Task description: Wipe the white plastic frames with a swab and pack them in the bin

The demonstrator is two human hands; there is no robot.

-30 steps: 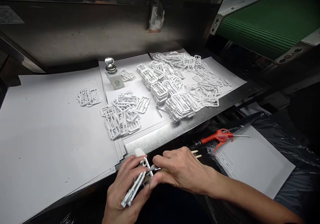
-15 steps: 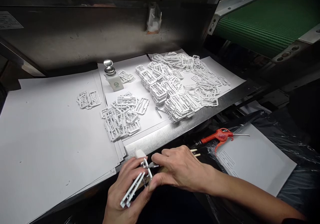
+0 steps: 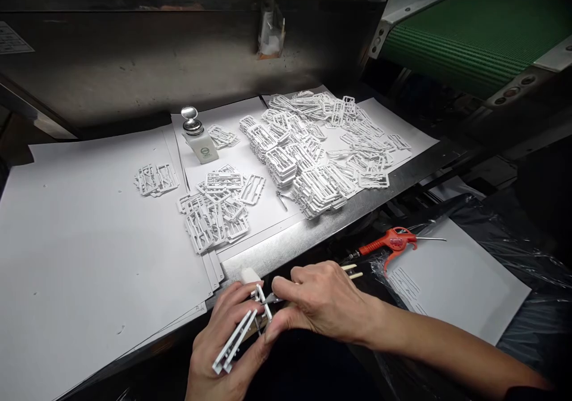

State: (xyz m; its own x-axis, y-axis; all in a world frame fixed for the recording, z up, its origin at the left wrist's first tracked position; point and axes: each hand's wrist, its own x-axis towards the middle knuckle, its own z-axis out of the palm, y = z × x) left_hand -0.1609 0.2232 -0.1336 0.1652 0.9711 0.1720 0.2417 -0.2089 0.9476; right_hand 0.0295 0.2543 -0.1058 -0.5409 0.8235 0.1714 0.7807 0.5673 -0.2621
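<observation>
White plastic frame parts [image 3: 236,340], a thin stack seen edge-on, lie in the left hand [image 3: 223,347], fingers curled closed around them, below the near edge of the metal bench [image 3: 286,243]. Right hand [image 3: 319,302] is closed in a pinch on a small metal tool [image 3: 273,298], its tip touching the stack's upper end. Loose frames [image 3: 308,151] are heaped on paper beyond.

A white plastic frame part [image 3: 235,341], flat and slotted, tilts edge-up; a small metal cutter [image 3: 273,298] touches its upper end.
</observation>
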